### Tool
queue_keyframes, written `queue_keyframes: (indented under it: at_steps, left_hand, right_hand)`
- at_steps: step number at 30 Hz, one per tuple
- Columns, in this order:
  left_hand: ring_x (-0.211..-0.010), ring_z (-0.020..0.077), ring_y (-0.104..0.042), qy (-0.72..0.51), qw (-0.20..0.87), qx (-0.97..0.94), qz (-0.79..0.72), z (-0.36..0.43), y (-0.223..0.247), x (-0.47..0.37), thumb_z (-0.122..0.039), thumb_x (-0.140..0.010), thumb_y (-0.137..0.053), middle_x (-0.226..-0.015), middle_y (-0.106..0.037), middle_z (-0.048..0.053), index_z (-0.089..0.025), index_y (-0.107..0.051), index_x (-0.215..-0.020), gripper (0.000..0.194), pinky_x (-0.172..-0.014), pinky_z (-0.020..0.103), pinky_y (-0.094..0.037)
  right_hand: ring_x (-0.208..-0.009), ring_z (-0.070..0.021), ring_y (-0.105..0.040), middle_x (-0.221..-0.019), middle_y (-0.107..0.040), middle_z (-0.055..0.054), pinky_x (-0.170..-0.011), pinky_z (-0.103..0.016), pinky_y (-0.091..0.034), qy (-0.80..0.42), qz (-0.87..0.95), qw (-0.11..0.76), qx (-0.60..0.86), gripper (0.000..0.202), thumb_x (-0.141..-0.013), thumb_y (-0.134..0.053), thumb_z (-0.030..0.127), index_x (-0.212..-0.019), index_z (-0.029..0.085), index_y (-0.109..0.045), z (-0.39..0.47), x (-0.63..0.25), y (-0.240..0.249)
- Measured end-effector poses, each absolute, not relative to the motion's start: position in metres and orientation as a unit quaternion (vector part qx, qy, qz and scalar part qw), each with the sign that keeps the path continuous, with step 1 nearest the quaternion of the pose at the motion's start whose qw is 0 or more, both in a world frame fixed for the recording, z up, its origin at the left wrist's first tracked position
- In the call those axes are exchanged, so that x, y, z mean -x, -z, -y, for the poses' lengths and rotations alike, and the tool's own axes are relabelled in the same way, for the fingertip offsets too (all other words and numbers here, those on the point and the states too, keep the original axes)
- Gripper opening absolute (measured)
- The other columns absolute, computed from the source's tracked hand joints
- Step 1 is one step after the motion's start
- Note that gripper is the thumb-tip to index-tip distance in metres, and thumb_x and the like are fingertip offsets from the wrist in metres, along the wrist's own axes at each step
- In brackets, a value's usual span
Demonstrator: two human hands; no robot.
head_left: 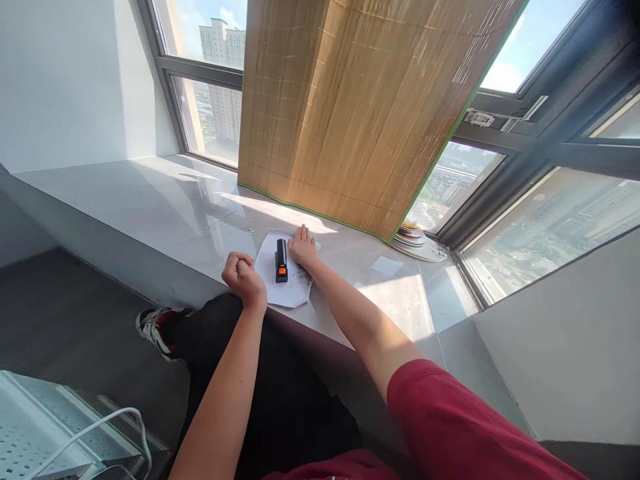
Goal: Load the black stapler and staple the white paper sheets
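A black stapler (281,260) with an orange patch at its near end lies on white paper (290,296) on the tiled window ledge. Just left of the paper, my left hand (243,275) is closed in a fist; whatever it may hold is hidden. My right hand (303,247) rests flat, palm down and fingers stretched out, beside the stapler at the paper's right edge. Small dark bits (303,275), too fine to name for certain, are scattered on the paper below that hand. A few shiny bits (318,246) lie by its fingers.
A bamboo blind (345,113) hangs behind the ledge (135,200). A stack of round flat pieces (417,243) sits at its lower right corner. A small white sheet (387,266) lies to the right. On the lower left is a perforated white surface with a white cable (100,421).
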State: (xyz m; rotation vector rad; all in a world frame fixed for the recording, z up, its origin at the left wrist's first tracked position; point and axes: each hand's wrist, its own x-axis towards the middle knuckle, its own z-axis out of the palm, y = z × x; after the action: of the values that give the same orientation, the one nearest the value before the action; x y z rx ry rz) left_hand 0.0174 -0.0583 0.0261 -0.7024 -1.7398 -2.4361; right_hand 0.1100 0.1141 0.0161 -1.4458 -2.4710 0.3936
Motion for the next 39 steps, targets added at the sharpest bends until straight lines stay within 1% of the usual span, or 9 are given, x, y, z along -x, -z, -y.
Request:
queue_keyframes:
  at_steps: [3, 9, 14, 16, 19, 23, 26, 35, 39]
  left_hand:
    - [-0.062, 0.0169, -0.047, 0.786, 0.021, 0.226, 0.575, 0.059, -0.027, -0.02, -0.008, -0.079, -0.043, -0.063, -0.048, 0.0, -0.023, -0.043, -0.06, 0.024, -0.061, 0.029, -0.036]
    - [-0.062, 0.017, -0.05, 0.747, 0.0, 0.306, 0.591, 0.06, -0.033, -0.026, -0.006, -0.078, -0.043, -0.063, -0.053, 0.001, -0.023, -0.046, -0.059, 0.026, -0.062, 0.029, -0.037]
    - [-0.061, 0.0184, -0.057, 0.567, -0.046, 0.53, 0.629, 0.054, -0.029, -0.038, -0.004, -0.077, -0.046, -0.058, -0.059, 0.001, -0.023, -0.052, -0.054, 0.031, -0.064, 0.03, -0.041]
    - [-0.067, 0.0197, -0.065, 0.486, -0.063, 0.6, 0.632, 0.05, -0.023, -0.044, -0.004, -0.081, -0.047, -0.066, -0.069, 0.002, -0.023, -0.059, -0.058, 0.032, -0.069, 0.03, -0.048]
    - [-0.097, 0.0208, -0.078, 0.415, -0.088, 0.675, 0.604, 0.044, -0.012, -0.051, -0.005, -0.091, -0.046, -0.104, -0.084, 0.004, -0.023, -0.078, -0.086, 0.037, -0.093, 0.031, -0.059]
    - [-0.15, 0.0282, -0.061, 0.288, -0.06, 0.745, 0.598, 0.041, -0.001, -0.057, -0.021, -0.105, -0.054, -0.158, -0.067, 0.013, -0.019, -0.075, -0.136, 0.038, -0.129, 0.045, -0.045]
    - [-0.163, 0.0355, -0.043, 0.195, -0.036, 0.751, 0.63, 0.041, 0.002, -0.06, -0.036, -0.109, -0.057, -0.172, -0.051, 0.014, -0.021, -0.064, -0.156, 0.05, -0.135, 0.056, -0.035]
    - [-0.165, 0.034, -0.039, 0.142, -0.022, 0.731, 0.668, 0.044, -0.003, -0.073, -0.039, -0.113, -0.047, -0.174, -0.048, 0.018, -0.018, -0.056, -0.163, 0.054, -0.136, 0.054, -0.031]
    - [-0.167, 0.033, -0.036, 0.13, -0.032, 0.73, 0.67, 0.044, -0.004, -0.074, -0.039, -0.114, -0.046, -0.176, -0.044, 0.019, -0.016, -0.053, -0.164, 0.056, -0.137, 0.052, -0.027]
  right_hand:
    - [-0.175, -0.0339, -0.001, -0.185, 0.005, -0.023, -0.141, -0.051, -0.008, -0.135, 0.845, 0.117, 0.504, 0.076, -0.118, -0.026, 0.04, -0.176, -0.006, -0.006, -0.112, -0.113, -0.016]
    - [-0.175, -0.0328, -0.01, -0.186, -0.006, -0.021, -0.141, -0.047, -0.015, -0.11, 0.84, 0.111, 0.519, 0.076, -0.114, -0.026, 0.037, -0.176, -0.005, -0.014, -0.108, -0.153, -0.01]
    - [-0.172, -0.0321, -0.023, -0.183, -0.022, -0.024, -0.139, -0.046, -0.023, -0.054, 0.839, 0.106, 0.532, 0.07, -0.113, -0.026, 0.033, -0.173, -0.004, -0.026, -0.106, -0.21, -0.003]
    - [-0.171, -0.0314, -0.027, -0.182, -0.026, -0.025, -0.137, -0.046, -0.027, -0.027, 0.84, 0.104, 0.531, 0.067, -0.112, -0.026, 0.028, -0.172, -0.002, -0.03, -0.105, -0.23, -0.002]
    - [-0.171, -0.0311, -0.028, -0.181, -0.028, -0.025, -0.137, -0.047, -0.029, -0.006, 0.838, 0.086, 0.539, 0.065, -0.112, -0.025, 0.024, -0.171, -0.003, -0.032, -0.104, -0.247, -0.004]
    - [-0.17, -0.0314, -0.03, -0.182, -0.029, -0.023, -0.136, -0.05, -0.03, 0.007, 0.846, 0.069, 0.528, 0.063, -0.112, -0.025, 0.023, -0.17, 0.001, -0.035, -0.101, -0.251, -0.008]
    - [-0.17, -0.0317, -0.031, -0.182, -0.03, -0.021, -0.136, -0.053, -0.031, 0.002, 0.845, 0.068, 0.53, 0.063, -0.112, -0.023, 0.023, -0.171, 0.004, -0.036, -0.099, -0.249, -0.009]
    - [-0.173, -0.0255, -0.023, -0.184, -0.026, -0.015, -0.139, -0.048, -0.027, -0.059, 0.859, 0.132, 0.491, 0.066, -0.112, -0.021, 0.024, -0.174, 0.008, -0.036, -0.103, -0.256, -0.015]
    - [-0.172, -0.0259, -0.026, -0.183, -0.029, -0.013, -0.139, -0.048, -0.026, -0.092, 0.89, 0.087, 0.438, 0.064, -0.113, -0.027, 0.03, -0.173, 0.013, -0.039, -0.092, -0.28, -0.006]
